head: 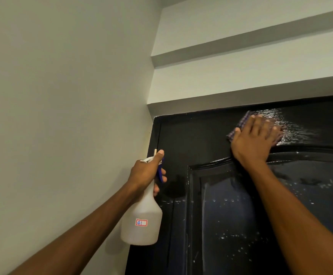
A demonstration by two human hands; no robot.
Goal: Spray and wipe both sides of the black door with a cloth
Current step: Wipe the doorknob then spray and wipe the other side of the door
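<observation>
The black door fills the lower right, glossy, with an arched raised panel and scattered spray droplets. My right hand lies flat with spread fingers, pressing a checked purple cloth against the door's top rail, just below the upper edge. A wet sheen streaks the rail to the right of the cloth. My left hand grips the neck of a translucent white spray bottle with a blue trigger and a red-framed label, held upright beside the door's left edge.
A plain pale wall runs along the left, meeting the door frame. Above the door, white stepped ledges jut out near the ceiling.
</observation>
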